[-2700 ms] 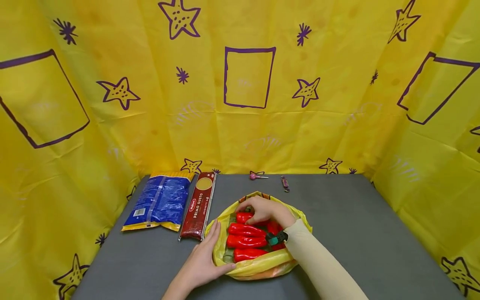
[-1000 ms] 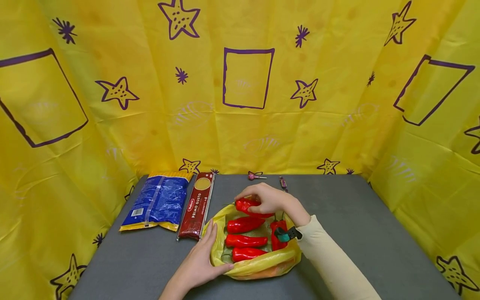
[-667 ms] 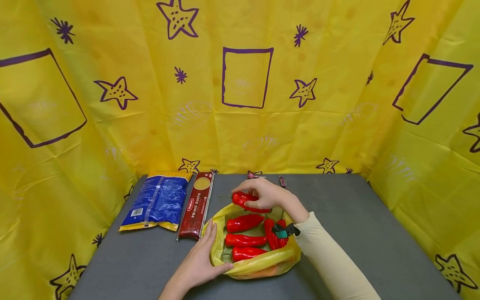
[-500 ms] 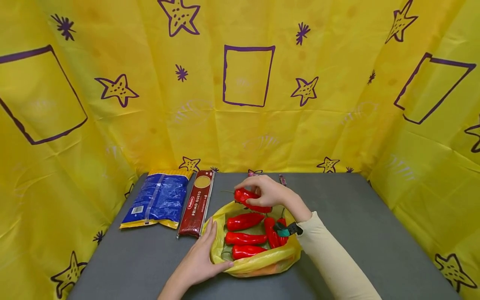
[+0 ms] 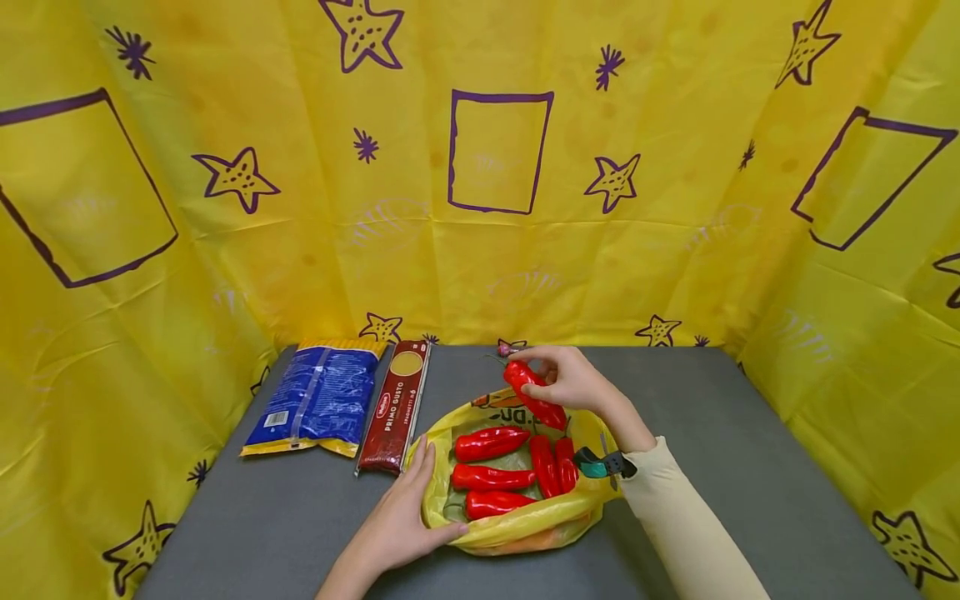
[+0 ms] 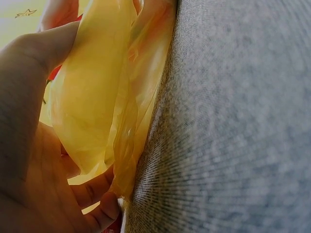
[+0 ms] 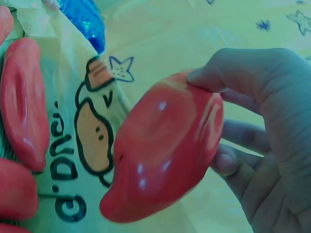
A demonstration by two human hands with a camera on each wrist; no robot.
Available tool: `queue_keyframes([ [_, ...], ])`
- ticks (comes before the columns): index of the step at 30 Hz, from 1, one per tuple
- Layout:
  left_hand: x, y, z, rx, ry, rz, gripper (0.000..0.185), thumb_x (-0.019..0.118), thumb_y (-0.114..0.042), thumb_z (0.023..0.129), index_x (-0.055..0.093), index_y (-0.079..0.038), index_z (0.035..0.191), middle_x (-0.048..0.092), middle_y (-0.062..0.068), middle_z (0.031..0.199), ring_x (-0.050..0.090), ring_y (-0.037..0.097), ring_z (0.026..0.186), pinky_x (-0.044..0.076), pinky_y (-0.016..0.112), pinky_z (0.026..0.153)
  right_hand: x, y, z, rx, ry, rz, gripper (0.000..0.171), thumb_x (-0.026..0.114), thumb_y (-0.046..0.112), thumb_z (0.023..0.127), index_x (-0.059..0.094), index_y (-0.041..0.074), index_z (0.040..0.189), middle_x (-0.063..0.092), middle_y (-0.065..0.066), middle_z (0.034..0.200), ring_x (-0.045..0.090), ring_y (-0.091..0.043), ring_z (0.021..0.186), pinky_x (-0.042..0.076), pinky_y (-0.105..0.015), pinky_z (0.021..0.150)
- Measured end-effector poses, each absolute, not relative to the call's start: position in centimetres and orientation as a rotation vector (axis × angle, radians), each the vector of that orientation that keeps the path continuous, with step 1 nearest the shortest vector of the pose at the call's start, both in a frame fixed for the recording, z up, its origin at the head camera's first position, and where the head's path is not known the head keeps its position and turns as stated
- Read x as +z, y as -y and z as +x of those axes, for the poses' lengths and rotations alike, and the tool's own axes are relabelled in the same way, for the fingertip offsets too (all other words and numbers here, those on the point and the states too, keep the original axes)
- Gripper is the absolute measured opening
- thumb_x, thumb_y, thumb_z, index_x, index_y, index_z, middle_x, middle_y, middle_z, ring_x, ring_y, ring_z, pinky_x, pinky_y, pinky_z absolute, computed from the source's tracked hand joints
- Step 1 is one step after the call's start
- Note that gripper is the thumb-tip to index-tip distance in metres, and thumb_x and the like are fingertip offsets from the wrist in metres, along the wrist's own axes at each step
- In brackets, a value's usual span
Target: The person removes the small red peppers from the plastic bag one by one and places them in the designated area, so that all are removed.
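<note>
At the far left of the grey table [image 5: 225, 533] we see a blue packet [image 5: 315, 400] with yellow ends, and just beside it a dark red spaghetti packet [image 5: 393, 408], both lying flat. Next comes the left hand [image 5: 401, 508], set against the near left side of a yellow bag [image 5: 540, 529]. Its fingers are extended and spread from the thumb: they reach away along the bag's left side while the thumb lies across the near rim. In the left wrist view we see the fingers bend only slightly where they touch the plastic.

Inside the bag we count three red peppers [image 5: 492, 477] lying crosswise on the left, and two more red peppers [image 5: 545, 467] on the right, lengthwise, side by side. Above the bag's far part is the held pepper [image 5: 534, 396], tilted, its stem up to the left and its tip down to the right; we cannot tell whether it touches the rim. The right hand [image 5: 573, 379] pinches it between thumb and fingers, the palm arched and facing left. Behind that hand a lollipop [image 5: 507, 350] is partly hidden. The wrist strap [image 5: 600, 464] and pale sleeve [image 5: 686, 517] slant toward us at lower right.
</note>
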State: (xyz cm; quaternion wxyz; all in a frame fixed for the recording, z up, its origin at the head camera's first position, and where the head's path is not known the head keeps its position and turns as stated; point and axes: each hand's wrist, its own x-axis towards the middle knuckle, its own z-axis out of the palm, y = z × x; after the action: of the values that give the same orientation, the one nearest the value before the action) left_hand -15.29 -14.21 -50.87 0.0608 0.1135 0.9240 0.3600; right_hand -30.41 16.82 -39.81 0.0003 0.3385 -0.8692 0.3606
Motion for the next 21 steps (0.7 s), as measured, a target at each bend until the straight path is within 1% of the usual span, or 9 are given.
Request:
queue_keyframes([
  [2, -50.8, 14.1, -15.3, 1.087, -2.788, 0.338, 0.130, 0.082, -0.075, 0.075, 0.021, -0.011, 0.170, 0.007, 0.009, 0.179, 0.027, 0.048, 0.157, 0.033, 0.074, 0.117, -40.2, -17.6, -30.3, 1.181, 2.721, 0.970, 0.048, 0.081, 0.012, 0.093, 0.070, 0.010, 0.140, 0.068, 0.002, 0.075, 0.052, -0.013, 0.057, 0.046, -0.027, 0.053],
  [4, -50.8, 14.1, -15.3, 1.091, -2.783, 0.339, 0.130, 0.083, -0.074, 0.076, 0.021, -0.010, 0.170, 0.008, 0.010, 0.179, 0.027, 0.048, 0.157, 0.033, 0.074, 0.116, -40.5, -18.3, -30.0, 1.239, 2.706, 0.869, 0.047, 0.081, 0.014, 0.094, 0.070, 0.012, 0.140, 0.073, 0.001, 0.082, 0.059, -0.015, 0.062, 0.049, -0.029, 0.055],
  [6, -50.8, 14.1, -15.2, 1.094, -2.776, 0.330, 0.130, 0.083, -0.073, 0.076, 0.021, -0.010, 0.170, 0.008, 0.011, 0.179, 0.027, 0.049, 0.157, 0.033, 0.075, 0.116, -40.8, -19.2, -29.9, 1.283, 2.683, 0.789, 0.047, 0.081, 0.015, 0.094, 0.070, 0.012, 0.140, 0.073, -0.002, 0.085, 0.061, -0.016, 0.066, 0.051, -0.030, 0.056],
  [9, -50.9, 14.0, -15.2, 1.084, -2.769, 0.316, 0.130, 0.083, -0.074, 0.076, 0.021, -0.010, 0.170, 0.007, 0.010, 0.179, 0.027, 0.048, 0.157, 0.032, 0.074, 0.117, -41.2, -20.6, -29.7, 1.333, 2.642, 0.689, 0.047, 0.082, 0.016, 0.094, 0.071, 0.012, 0.139, 0.075, -0.009, 0.088, 0.062, -0.018, 0.066, 0.052, -0.030, 0.056],
  [11, -51.0, 14.1, -15.3, 1.078, -2.770, 0.313, 0.130, 0.082, -0.075, 0.076, 0.021, -0.009, 0.170, 0.007, 0.010, 0.179, 0.027, 0.047, 0.157, 0.032, 0.073, 0.118, -41.3, -21.7, -29.7, 1.353, 2.611, 0.631, 0.047, 0.083, 0.015, 0.093, 0.071, 0.011, 0.139, 0.076, -0.014, 0.096, 0.063, -0.017, 0.066, 0.051, -0.030, 0.055],
  [12, -51.0, 14.1, -15.3, 1.078, -2.773, 0.317, 0.130, 0.082, -0.075, 0.076, 0.020, -0.009, 0.170, 0.007, 0.010, 0.179, 0.027, 0.047, 0.157, 0.032, 0.073, 0.118, -41.4, -22.2, -29.6, 1.367, 2.595, 0.596, 0.048, 0.083, 0.015, 0.093, 0.070, 0.010, 0.139, 0.076, -0.016, 0.105, 0.065, -0.017, 0.068, 0.053, -0.029, 0.056],
  [16, -51.2, 14.2, -15.4, 1.084, -2.798, 0.349, 0.131, 0.083, -0.073, 0.076, 0.020, -0.006, 0.170, 0.009, 0.012, 0.179, 0.028, 0.047, 0.157, 0.033, 0.072, 0.118, -41.9, -24.3, -29.5, 1.457, 2.540, 0.445, 0.051, 0.080, 0.015, 0.096, 0.065, 0.007, 0.144, 0.068, -0.022, 0.131, 0.065, -0.013, 0.072, 0.055, -0.029, 0.059],
  [18, -51.2, 14.3, -15.4, 1.085, -2.803, 0.351, 0.130, 0.083, -0.073, 0.077, 0.020, -0.006, 0.169, 0.010, 0.012, 0.179, 0.028, 0.047, 0.157, 0.033, 0.071, 0.119, -42.3, -25.2, -29.4, 1.503, 2.517, 0.363, 0.053, 0.078, 0.016, 0.098, 0.062, 0.006, 0.147, 0.063, -0.023, 0.140, 0.065, -0.010, 0.076, 0.057, -0.028, 0.062],
  [21, -51.1, 14.4, -15.5, 1.082, -2.798, 0.338, 0.130, 0.083, -0.073, 0.077, 0.020, -0.006, 0.170, 0.010, 0.011, 0.179, 0.028, 0.046, 0.157, 0.033, 0.071, 0.119, -43.1, -26.4, -29.6, 1.533, 2.502, 0.254, 0.056, 0.077, 0.020, 0.100, 0.059, 0.006, 0.151, 0.059, -0.024, 0.146, 0.065, -0.004, 0.080, 0.058, -0.024, 0.066],
])
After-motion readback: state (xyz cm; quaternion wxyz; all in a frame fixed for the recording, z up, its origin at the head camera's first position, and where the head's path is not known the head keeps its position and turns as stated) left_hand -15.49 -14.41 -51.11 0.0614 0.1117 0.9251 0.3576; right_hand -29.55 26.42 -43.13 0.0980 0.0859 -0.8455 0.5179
